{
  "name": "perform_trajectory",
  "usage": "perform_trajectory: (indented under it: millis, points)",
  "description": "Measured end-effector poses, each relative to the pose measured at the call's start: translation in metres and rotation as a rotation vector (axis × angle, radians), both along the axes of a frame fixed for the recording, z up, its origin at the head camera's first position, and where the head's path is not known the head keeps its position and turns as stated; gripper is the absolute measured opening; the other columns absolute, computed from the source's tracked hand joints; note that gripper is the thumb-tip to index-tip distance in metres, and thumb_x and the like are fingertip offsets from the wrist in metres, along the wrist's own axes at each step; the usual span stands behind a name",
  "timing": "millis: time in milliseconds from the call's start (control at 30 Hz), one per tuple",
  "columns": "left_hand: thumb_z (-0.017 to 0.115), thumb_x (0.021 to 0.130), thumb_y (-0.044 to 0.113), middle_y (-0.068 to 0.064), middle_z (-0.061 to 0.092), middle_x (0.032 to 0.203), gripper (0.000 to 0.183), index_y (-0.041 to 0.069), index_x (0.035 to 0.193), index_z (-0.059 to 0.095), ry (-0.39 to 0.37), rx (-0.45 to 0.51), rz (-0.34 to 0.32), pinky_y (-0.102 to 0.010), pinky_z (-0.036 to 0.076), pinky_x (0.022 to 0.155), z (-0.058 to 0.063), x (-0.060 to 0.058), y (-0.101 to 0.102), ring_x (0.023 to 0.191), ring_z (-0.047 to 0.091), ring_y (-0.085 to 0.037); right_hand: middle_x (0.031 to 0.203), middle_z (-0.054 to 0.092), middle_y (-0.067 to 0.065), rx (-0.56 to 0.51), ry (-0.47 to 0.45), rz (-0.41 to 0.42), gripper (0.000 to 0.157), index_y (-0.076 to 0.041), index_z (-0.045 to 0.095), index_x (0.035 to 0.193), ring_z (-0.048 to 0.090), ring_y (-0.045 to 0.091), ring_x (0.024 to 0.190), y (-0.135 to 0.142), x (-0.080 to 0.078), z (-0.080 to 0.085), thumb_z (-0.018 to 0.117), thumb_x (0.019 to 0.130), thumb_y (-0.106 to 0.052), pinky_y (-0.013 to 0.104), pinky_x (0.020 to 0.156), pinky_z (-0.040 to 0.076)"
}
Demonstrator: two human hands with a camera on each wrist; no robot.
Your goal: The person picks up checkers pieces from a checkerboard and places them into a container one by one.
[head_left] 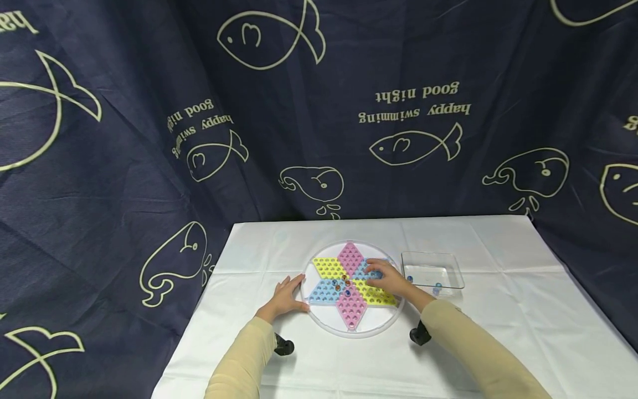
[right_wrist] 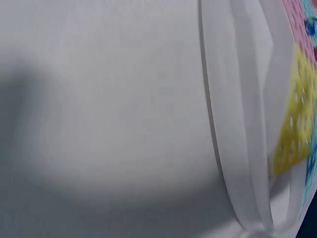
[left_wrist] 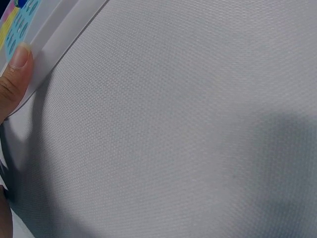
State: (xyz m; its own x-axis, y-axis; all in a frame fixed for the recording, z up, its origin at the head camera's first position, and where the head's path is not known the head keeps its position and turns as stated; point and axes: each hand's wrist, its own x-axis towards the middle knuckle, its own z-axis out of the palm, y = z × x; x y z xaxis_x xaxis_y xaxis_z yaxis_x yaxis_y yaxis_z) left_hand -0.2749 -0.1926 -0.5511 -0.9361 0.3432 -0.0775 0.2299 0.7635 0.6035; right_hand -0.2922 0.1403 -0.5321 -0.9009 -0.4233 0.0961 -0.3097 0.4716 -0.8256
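Note:
A round white Chinese checkers board carries a star of pink, yellow and blue triangles full of small holes. Several blue and brown glass marbles sit around its middle. My left hand rests at the board's left edge with fingers and thumb spread. In the left wrist view its thumb touches the white rim. My right hand hovers over the right side of the star, thumb and forefinger bent and apart above the blue triangle. The right wrist view shows the rim and a yellow triangle, but no fingers.
Right of the board stands a clear plastic box with a blue marble and another bluish piece inside. A white cloth covers the table. Dark blue curtains with fish and whale outlines hang behind and to the left.

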Motion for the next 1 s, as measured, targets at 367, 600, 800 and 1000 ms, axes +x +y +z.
perform_trajectory:
  millis: [367,600,800,1000]
  points:
    - [0.082,0.062,0.037,-0.016,0.036,0.143,0.098,0.005,0.14,0.034,-0.011,0.002,0.006,-0.06,0.007,0.109,-0.001,0.0,-0.001,0.135,0.018,-0.044,0.138,0.039,0.022,-0.02,0.004,0.024,0.022,-0.004,0.065,0.099,0.026,0.044,0.13,-0.028,0.01,-0.008,0.068,0.081,-0.016,0.064,0.104,0.019]
    - [0.081,0.063,0.038,-0.015,0.036,0.144,0.097,0.005,0.141,0.033,-0.012,-0.003,0.003,-0.06,0.007,0.109,-0.002,-0.001,-0.001,0.135,0.018,-0.043,0.135,0.041,0.022,-0.002,0.053,-0.004,0.02,-0.003,0.066,0.095,0.027,0.045,0.129,-0.043,0.015,-0.012,0.069,0.079,-0.015,0.064,0.105,0.017]
    - [0.081,0.063,0.036,-0.015,0.036,0.144,0.096,0.004,0.14,0.033,-0.013,0.0,0.006,-0.059,0.007,0.11,-0.001,0.0,-0.001,0.135,0.018,-0.043,0.132,0.045,0.022,0.0,0.1,-0.02,0.017,-0.004,0.067,0.089,0.03,0.044,0.127,-0.051,0.017,-0.018,0.07,0.075,-0.014,0.063,0.104,0.021]
    - [0.081,0.062,0.039,-0.015,0.035,0.144,0.098,0.006,0.141,0.033,-0.012,-0.008,0.008,-0.058,0.006,0.11,-0.001,0.0,-0.001,0.135,0.017,-0.042,0.131,0.047,0.022,0.061,0.132,-0.041,0.016,-0.007,0.067,0.086,0.031,0.045,0.126,-0.054,0.016,-0.024,0.072,0.073,-0.015,0.064,0.105,0.019]
